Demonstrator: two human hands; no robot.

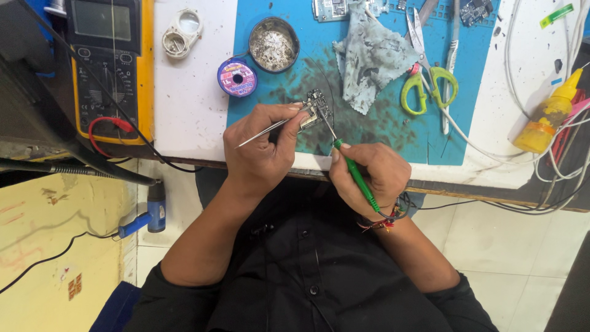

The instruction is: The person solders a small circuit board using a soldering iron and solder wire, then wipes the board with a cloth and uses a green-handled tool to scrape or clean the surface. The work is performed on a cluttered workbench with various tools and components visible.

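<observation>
Nearest the camera, the right hand [369, 175] has its fingers closed in a pen grip around a green-handled soldering iron [356, 175], whose thin tip slants up to meet a small circuit board [315, 112]. The left hand [261, 150] has its fingers pinched shut on a pair of metal tweezers [270, 129], and those tips reach the same board from the left. The board sits on the blue work mat [270, 132] at the near edge of the desk [190, 117], just beyond both hands.

Judging by this, the soldering is under way rather than finished: both tools are on the board, so at least one joint is being worked. The board is too small to tell how many joints are done, or which part the tweezers hold.

Farther back lie a purple solder spool [237, 77], a round tin of grey residue [273, 44], a stained cloth [372, 58] and green-handled scissors [429, 83]. To the far left stands a yellow multimeter [110, 67]; to the far right, a yellow squeeze bottle [547, 120].
</observation>
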